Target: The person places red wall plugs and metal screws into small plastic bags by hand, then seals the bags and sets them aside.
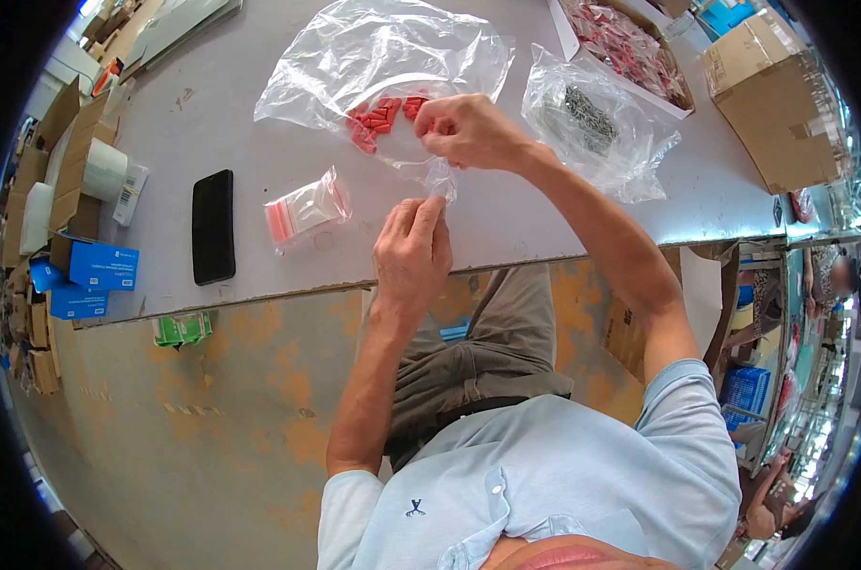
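Table (544, 228) edge near; left hand (413, 252), right hand (468, 128) pinch clear bag (439, 180).

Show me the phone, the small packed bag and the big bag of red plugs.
phone (213, 226), head view, middle of its black screen.
small packed bag (305, 209), head view, its clear middle.
big bag of red plugs (354, 47), head view, empty upper plastic.

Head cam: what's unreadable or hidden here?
Head view:
- Right hand: curled fingers hide what it pinches.
- Left hand: its back hides the grip.
- Grey metal parts in clear plastic bag: too small to identify.
- Blue cardboard boxes: print too small.
- Cardboard tray of red parts: cut by top edge.
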